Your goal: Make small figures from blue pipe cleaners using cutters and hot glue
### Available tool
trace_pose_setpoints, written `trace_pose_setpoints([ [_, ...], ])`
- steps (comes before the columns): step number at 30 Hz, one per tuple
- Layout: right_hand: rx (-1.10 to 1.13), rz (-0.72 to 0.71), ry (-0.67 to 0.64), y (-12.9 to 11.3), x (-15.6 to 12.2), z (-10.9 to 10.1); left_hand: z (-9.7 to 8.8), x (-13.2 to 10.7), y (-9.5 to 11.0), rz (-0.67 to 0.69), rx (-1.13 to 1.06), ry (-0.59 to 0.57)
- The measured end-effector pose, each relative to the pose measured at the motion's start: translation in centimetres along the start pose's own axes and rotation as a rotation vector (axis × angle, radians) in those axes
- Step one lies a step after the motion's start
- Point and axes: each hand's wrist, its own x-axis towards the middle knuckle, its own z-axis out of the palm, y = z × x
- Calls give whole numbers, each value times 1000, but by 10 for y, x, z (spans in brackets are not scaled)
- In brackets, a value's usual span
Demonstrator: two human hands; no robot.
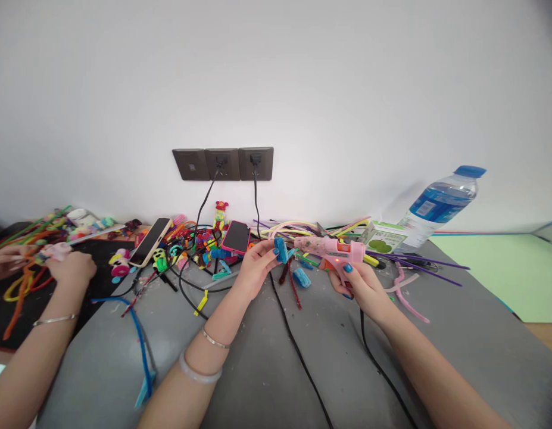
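“Above the middle of the grey surface [267, 381], I have the fuzzy blue piece [281, 250] raised, pinched between the thumb and fingers of my left grip [256, 262].”

“And the pink glue gun [331, 249]?”

“Its nozzle points at the piece from the right, just beside it; I can't tell whether they touch.”

“How would you handle that?”

“I'd steady the piece, keep my skin on the side away from the nozzle, which may be hot, and squeeze lightly so little comes out.”

“Your pose?”

“My left forearm [204, 351] slants up and inward. My right grip [360, 286] wraps the gun's handle, thumb uppermost, barrel nearly level.”

“Anything nearby?”

“A second blue piece [301, 277] lies between my hands, a pink-edged phone [236, 236] behind the left one. Well apart, at far left, I see another person's hand [74, 268].”
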Motion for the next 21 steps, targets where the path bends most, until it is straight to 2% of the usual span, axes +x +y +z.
trace_pose_setpoints([
  [10,73,47,8,-3,0,2,-3,0,-2,2,32,-15],
  [21,36,89,-15,-2,1,1,-2,0,0,6,43,7],
])
